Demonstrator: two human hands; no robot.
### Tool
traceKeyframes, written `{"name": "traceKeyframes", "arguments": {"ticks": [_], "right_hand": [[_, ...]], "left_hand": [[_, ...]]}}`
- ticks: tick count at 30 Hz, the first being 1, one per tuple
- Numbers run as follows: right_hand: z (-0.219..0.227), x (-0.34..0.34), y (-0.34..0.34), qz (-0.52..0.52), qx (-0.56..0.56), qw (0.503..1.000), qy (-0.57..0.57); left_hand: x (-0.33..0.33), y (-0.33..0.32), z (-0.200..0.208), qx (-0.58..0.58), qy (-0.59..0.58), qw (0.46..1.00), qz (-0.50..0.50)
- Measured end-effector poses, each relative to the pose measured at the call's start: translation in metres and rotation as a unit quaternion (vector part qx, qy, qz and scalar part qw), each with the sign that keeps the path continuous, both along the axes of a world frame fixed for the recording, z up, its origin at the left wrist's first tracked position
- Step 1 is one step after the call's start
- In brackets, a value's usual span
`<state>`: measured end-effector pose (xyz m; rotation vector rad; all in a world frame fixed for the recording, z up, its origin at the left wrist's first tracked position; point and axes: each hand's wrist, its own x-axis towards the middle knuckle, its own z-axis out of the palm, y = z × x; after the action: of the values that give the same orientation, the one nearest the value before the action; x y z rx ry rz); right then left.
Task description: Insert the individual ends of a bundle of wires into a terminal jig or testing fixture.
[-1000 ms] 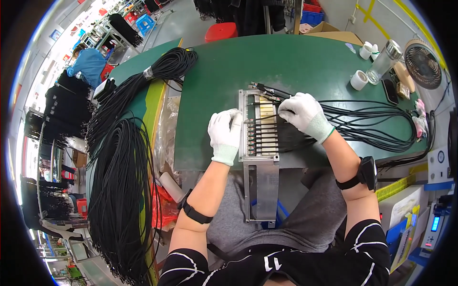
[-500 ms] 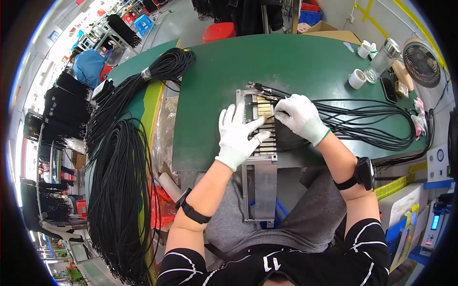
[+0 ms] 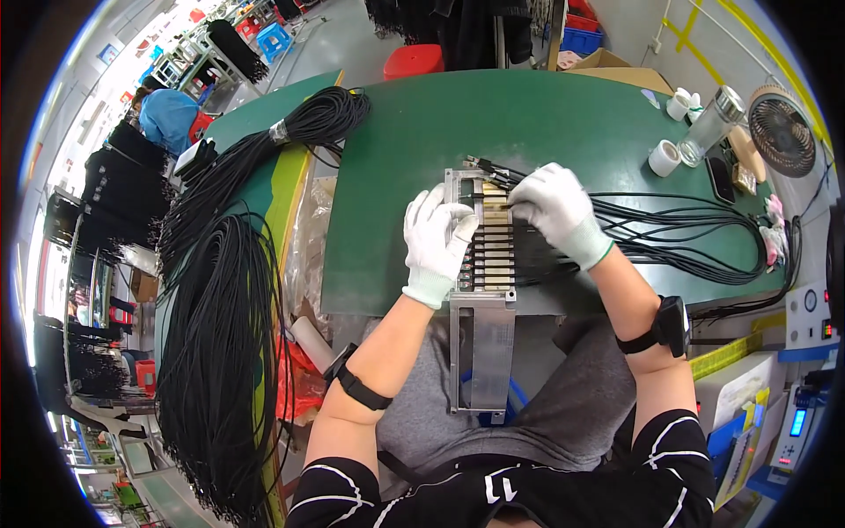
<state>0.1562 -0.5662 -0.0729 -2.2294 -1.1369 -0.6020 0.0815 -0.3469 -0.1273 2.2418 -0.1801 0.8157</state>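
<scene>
A long metal fixture (image 3: 480,352) lies across the table edge and sticks out over my lap. Several black cables with connector ends lie side by side in its pale slotted part (image 3: 495,255). My left hand (image 3: 433,242), in a white glove, rests at the fixture's left side. Its fingers are loosely bent and apart, with nothing visible in them. My right hand (image 3: 559,211), also gloved, pinches at the slots' upper right, on what looks like a black cable; the fingers hide its end. A looped bundle of black cables (image 3: 687,207) runs rightward from behind this hand.
Large black cable bundles (image 3: 220,334) hang over the left table. On the green table (image 3: 414,123), at the right, are a white tape roll (image 3: 664,158), a glass bottle (image 3: 711,128), a phone (image 3: 720,180) and a fan (image 3: 782,132). A person in blue (image 3: 169,119) is at far left.
My left hand has drawn back left from the slots, its fingers now more bent, uncovering the cables there. My right hand stays near the upper slots. The whole view has shifted slightly.
</scene>
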Motion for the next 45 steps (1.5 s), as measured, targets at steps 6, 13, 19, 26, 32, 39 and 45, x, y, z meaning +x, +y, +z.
{"name": "traceKeyframes", "arguments": {"ticks": [6, 13, 19, 26, 32, 39, 45], "right_hand": [[-0.001, -0.033, 0.027, 0.057, 0.018, 0.996, 0.066], [-0.005, -0.013, 0.004, -0.003, -0.009, 0.994, 0.105], [-0.010, -0.007, 0.004, -0.027, -0.060, 0.997, 0.050], [-0.014, -0.004, 0.002, -0.060, -0.093, 0.994, 0.024], [-0.015, -0.003, 0.002, -0.073, -0.128, 0.989, 0.029], [-0.012, -0.009, 0.004, -0.048, -0.088, 0.995, -0.006], [-0.016, -0.015, 0.008, -0.063, -0.086, 0.994, -0.001]], "left_hand": [[-0.005, 0.003, 0.011, -0.033, 0.005, 0.994, -0.101], [-0.003, 0.012, 0.012, -0.091, 0.027, 0.995, -0.027], [0.003, 0.019, 0.005, 0.018, 0.069, 0.996, 0.061], [0.005, 0.023, -0.003, 0.021, 0.088, 0.995, 0.053], [0.002, 0.022, 0.002, 0.014, 0.098, 0.994, 0.048], [-0.001, 0.018, 0.005, -0.011, 0.087, 0.996, -0.012], [-0.005, -0.004, 0.015, 0.116, 0.000, 0.993, -0.010]]}}
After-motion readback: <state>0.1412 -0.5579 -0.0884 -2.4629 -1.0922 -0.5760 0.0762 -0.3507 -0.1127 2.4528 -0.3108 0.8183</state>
